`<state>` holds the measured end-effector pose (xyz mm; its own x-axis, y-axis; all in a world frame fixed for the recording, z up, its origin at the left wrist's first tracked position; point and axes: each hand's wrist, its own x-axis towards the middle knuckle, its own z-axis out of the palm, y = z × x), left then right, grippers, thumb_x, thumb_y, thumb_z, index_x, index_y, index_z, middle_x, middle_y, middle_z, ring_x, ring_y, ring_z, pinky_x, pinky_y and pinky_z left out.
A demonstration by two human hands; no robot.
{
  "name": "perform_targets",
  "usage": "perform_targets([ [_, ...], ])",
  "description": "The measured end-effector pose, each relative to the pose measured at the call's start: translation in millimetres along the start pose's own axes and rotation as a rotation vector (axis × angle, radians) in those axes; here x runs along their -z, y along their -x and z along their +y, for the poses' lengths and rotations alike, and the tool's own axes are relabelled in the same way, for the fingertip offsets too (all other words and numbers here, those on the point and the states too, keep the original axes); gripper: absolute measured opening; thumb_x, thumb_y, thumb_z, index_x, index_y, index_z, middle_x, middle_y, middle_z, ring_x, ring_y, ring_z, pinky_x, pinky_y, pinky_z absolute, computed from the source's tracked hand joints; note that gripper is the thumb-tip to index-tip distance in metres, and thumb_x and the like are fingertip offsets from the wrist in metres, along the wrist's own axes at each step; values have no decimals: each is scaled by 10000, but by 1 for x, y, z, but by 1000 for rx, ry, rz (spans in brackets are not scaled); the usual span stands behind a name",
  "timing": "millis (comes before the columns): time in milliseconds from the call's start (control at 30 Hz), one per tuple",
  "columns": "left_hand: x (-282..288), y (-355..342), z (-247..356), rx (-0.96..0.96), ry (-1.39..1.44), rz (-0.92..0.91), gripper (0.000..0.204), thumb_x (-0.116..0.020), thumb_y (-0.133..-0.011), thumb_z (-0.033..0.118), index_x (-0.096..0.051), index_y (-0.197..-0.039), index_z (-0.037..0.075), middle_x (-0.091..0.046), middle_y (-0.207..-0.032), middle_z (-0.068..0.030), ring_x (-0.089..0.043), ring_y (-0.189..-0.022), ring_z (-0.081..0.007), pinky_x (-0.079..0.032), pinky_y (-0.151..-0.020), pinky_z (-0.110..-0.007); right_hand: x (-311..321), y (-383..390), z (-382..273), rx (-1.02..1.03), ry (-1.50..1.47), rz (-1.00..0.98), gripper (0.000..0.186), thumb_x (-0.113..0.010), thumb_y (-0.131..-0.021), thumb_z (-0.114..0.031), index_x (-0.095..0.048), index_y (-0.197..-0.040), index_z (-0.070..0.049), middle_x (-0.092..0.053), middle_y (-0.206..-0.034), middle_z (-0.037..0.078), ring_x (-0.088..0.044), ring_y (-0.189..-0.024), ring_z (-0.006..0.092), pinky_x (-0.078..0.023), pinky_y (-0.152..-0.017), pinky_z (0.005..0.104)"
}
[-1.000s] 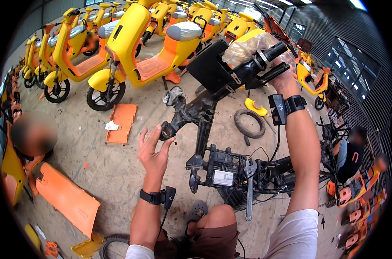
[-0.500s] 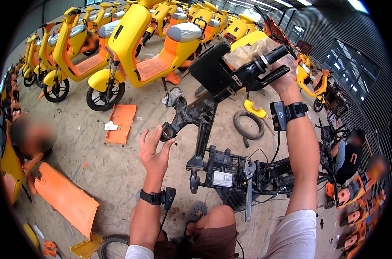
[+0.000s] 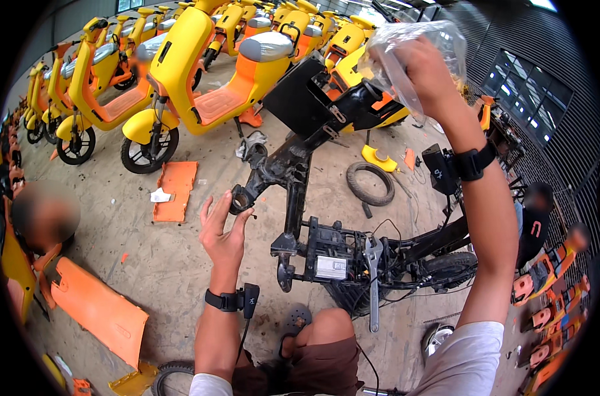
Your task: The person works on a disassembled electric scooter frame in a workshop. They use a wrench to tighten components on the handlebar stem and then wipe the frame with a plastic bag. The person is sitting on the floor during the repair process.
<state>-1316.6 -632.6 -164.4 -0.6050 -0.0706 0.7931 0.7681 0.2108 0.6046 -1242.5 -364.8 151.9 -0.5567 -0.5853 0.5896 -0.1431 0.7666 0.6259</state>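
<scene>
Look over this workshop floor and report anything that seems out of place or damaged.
The black scooter frame is stripped bare, unlike the intact yellow scooters behind it. Orange body panels and a loose tyre lie scattered on the concrete. The right hand holds a clear plastic bag; the left hand is open by the frame's head tube.

Concrete floor (image 3: 148,264) — orange panels (image 3: 174,190), loose tyre (image 3: 370,183).

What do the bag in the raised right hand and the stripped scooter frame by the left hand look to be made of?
Bag: thin clear plastic film, judging by its glossy crinkles and see-through look; the right hand grips it. Scooter frame: likely painted steel, matte black, with rigid tubes and scuffed, dirty patches. The left hand is open beside its front tube end.
</scene>
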Motion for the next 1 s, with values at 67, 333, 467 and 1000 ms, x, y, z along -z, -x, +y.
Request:
perform_targets([
  [67, 0, 1, 1, -1, -8, 1, 444, -801, -681, 35, -668, -1104, 25, -693, -1068, -80, -634, -1015, -251, -400, -1011, -440, 2, -6, -2, 54, 21, -28, 126, -587, -803, -159, -621, -812, -38, -602, -734, 107, -575, -767, 275, -442, -799, 370],
  [333, 1, 3, 2, 50, -10, -33, 434, -793, -693, 30, -668, -1108, 25, -686, -1092, -74, -587, -1098, -295, -414, -987, -409, -6, -8, 2, 219, 193, -129, 90, -590, -757, -133, -624, -741, -51, -600, -680, 90, -598, -689, 268, -466, -738, 354],
  [467, 0, 4, 1, 48, -8, -20, 435, -794, -694, 31, -669, -1110, 28, -687, -1089, -79, -589, -1093, -303, -420, -974, -405, -9, -17, 3, 227, 268, -217, 121, -557, -775, -135, -636, -744, -49, -621, -656, 114, -621, -639, 285, -482, -632, 366],
  [1000, -5, 8, -3, 44, 60, 99, 417, -803, -668, 41, -664, -1058, -3, -689, -1038, -136, -654, -982, -261, -429, -967, -425, -14, -37, -11, 37, 400, -628, 269, -493, -840, -190, -647, -724, -2, -626, -706, 224, -634, -698, 365, -513, -646, 419],
])
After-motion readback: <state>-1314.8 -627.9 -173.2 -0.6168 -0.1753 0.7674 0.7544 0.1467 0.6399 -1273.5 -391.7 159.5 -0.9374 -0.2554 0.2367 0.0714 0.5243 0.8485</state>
